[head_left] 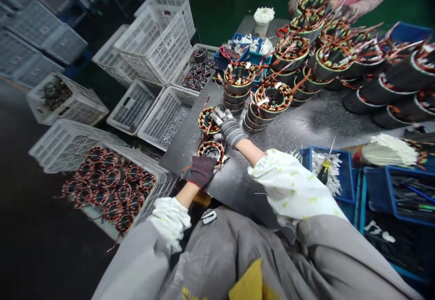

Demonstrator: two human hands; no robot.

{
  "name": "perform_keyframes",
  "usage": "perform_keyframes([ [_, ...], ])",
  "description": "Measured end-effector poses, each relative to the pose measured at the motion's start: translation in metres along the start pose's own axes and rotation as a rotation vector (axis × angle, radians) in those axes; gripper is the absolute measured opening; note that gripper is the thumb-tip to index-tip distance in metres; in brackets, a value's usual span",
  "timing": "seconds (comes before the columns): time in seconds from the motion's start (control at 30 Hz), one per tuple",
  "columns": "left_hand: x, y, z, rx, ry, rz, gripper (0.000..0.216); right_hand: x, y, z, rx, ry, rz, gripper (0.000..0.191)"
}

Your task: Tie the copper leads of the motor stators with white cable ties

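Two wound motor stators with copper-coloured coils stand near the table's left edge. My left hand (pixel 202 171), in a dark maroon glove, grips the near side of the closer stator (pixel 220 147); its fingertips are partly hidden at the rim. Just beyond is the farther stator (pixel 205 121). Over its right side lies my right hand (pixel 230 128), in a grey striped glove with pale fingertips. Those fingers are spread and touch the rim. Right of this hand rises a stack of stators (pixel 260 121), with another stack (pixel 234 96) behind.
More stators (pixel 335 60) crowd the table's far right. A blue bin (pixel 346 173) holds white pieces and a yellow-black screwdriver (pixel 324 171). White crates (pixel 163 50) stand left of the table; one lower crate holds stators (pixel 112 182). A co-worker's arms (pixel 369 7) are opposite.
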State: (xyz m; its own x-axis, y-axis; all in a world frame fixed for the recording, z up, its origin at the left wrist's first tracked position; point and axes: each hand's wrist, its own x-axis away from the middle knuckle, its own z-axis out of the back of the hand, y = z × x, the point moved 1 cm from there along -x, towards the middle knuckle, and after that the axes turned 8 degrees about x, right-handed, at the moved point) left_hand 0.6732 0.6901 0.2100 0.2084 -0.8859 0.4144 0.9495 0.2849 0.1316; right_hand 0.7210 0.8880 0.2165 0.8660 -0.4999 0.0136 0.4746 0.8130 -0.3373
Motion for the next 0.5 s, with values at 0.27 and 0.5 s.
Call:
perform_keyframes([
  [0.27,-0.055,-0.082,0.04,-0.077,-0.035,-0.071,0.036,-0.061,0.005,-0.009,-0.148,0.086,-0.004,0.083],
  [0.5,-0.077,-0.109,0.082,-0.166,-0.066,-0.162,0.043,-0.044,-0.001,-0.036,-0.116,0.248,-0.119,0.07],
])
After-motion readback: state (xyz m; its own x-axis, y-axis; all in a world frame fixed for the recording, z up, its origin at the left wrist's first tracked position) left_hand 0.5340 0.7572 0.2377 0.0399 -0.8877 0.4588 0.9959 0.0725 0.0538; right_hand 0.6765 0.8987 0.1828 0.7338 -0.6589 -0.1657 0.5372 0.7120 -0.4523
